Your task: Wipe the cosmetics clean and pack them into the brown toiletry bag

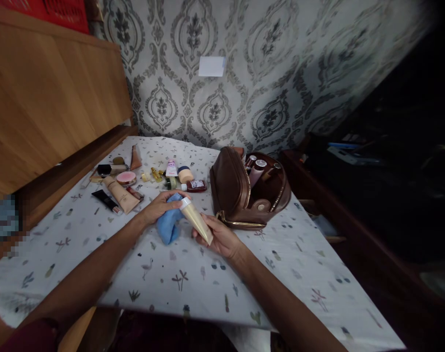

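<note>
My right hand (222, 238) is closed around the lower end of a pale yellow squeeze tube (195, 220) with a white cap. A blue cloth (168, 226) hangs from my left hand (164, 205), whose fingers are wrapped round it beside the cap. The tube tilts, cap up and to the left, above the table. Just right of my hands stands an open brown cosmetic bag (230, 183) with a gold zip. Inside it a pink bottle (257, 172) with a silver cap stands among other items.
On the patterned tablecloth (186, 288), several cosmetics lie to the left and behind: a beige tube (120, 194), a black tube (105, 201), a pink compact (126, 178), a dark red bottle (196, 186) and a round jar (185, 174). Wooden furniture (57, 98) borders the left; a patterned wall rises behind.
</note>
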Demonstrator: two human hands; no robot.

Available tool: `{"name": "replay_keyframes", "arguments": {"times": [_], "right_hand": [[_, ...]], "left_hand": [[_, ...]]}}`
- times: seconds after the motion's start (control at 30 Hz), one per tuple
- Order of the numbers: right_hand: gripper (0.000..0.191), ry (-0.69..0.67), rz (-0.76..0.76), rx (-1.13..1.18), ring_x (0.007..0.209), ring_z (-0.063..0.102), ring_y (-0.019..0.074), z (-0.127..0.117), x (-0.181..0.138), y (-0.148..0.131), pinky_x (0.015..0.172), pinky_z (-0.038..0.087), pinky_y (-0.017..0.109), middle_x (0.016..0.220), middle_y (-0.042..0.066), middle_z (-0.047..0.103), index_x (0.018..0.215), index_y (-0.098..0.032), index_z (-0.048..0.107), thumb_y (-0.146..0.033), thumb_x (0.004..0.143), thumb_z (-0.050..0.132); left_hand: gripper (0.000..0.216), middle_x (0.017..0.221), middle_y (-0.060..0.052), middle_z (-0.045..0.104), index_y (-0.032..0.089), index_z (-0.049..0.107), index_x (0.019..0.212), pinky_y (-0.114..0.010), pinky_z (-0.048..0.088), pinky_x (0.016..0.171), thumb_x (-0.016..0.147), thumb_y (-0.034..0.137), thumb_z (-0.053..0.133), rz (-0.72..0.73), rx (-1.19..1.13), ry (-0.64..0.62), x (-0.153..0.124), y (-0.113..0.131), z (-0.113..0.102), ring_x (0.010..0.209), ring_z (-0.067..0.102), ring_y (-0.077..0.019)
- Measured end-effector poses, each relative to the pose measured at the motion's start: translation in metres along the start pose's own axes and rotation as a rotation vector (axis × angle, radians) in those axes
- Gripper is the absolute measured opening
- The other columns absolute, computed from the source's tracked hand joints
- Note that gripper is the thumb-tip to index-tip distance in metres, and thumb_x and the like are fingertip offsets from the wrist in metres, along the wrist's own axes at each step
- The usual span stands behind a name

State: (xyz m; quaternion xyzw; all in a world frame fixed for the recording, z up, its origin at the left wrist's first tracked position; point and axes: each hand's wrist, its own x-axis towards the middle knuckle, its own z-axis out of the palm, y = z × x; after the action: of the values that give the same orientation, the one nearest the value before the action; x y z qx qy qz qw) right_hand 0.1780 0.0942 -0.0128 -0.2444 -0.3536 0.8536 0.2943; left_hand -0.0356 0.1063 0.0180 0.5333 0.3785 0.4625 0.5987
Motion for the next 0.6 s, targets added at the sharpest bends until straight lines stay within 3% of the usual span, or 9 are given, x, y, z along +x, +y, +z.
{"name": "replay_keyframes", "arguments": {"times": [0.1, 0.23, 0.37, 0.47, 0.6], "right_hand": [[0.039, 0.015, -0.011, 0.014, 0.058, 0.062, 0.0136, 0.003, -0.001, -0.001, 0.047, 0.045, 0.021, 0.07, 0.003, 0.067, 0.096, -0.015, 0.06, -0.047, 0.079, 0.074], [0.045, 0.078, -0.087, 0.007, 0.069, 0.065, 0.0146, 0.009, -0.001, 0.0, 0.061, 0.052, 0.025, 0.082, 0.001, 0.068, 0.102, -0.018, 0.06, -0.044, 0.072, 0.081], [0.046, 0.179, -0.229, -0.156, 0.072, 0.063, 0.0127, 0.01, 0.002, 0.005, 0.067, 0.051, 0.024, 0.085, -0.001, 0.067, 0.098, -0.021, 0.058, -0.044, 0.068, 0.083], [0.044, 0.229, -0.324, -0.345, 0.07, 0.059, 0.0114, 0.007, 0.005, 0.009, 0.063, 0.047, 0.022, 0.082, -0.002, 0.064, 0.09, -0.021, 0.057, -0.044, 0.065, 0.084], [0.048, 0.202, -0.311, -0.469, 0.062, 0.056, 0.0113, 0.001, 0.009, 0.01, 0.057, 0.046, 0.023, 0.071, -0.005, 0.06, 0.083, -0.021, 0.053, -0.044, 0.059, 0.087]], "left_hand": [[0.05, 0.082, -0.003, 0.069, 0.016, 0.074, 0.098, -0.025, 0.049, 0.066, 0.06, 0.048, 0.084, -0.015, -0.025, 0.014, 0.0, -0.001, 0.0, 0.07, 0.06, -0.0154], [0.055, 0.085, -0.005, 0.069, 0.016, 0.071, 0.107, -0.026, 0.049, 0.069, 0.068, 0.054, 0.077, -0.008, -0.049, 0.086, 0.005, -0.009, 0.006, 0.072, 0.06, -0.0157], [0.062, 0.093, -0.006, 0.069, 0.016, 0.066, 0.113, -0.028, 0.049, 0.075, 0.077, 0.066, 0.063, 0.01, -0.053, 0.131, 0.005, -0.015, 0.018, 0.081, 0.061, -0.0173], [0.063, 0.087, -0.003, 0.067, 0.017, 0.063, 0.114, -0.027, 0.049, 0.071, 0.074, 0.064, 0.067, -0.043, 0.002, 0.069, 0.0, -0.018, 0.028, 0.077, 0.06, -0.0162], [0.051, 0.078, 0.001, 0.061, 0.016, 0.063, 0.097, -0.024, 0.045, 0.064, 0.067, 0.055, 0.077, -0.078, 0.064, -0.012, -0.005, -0.018, 0.034, 0.07, 0.056, -0.0136]]}}
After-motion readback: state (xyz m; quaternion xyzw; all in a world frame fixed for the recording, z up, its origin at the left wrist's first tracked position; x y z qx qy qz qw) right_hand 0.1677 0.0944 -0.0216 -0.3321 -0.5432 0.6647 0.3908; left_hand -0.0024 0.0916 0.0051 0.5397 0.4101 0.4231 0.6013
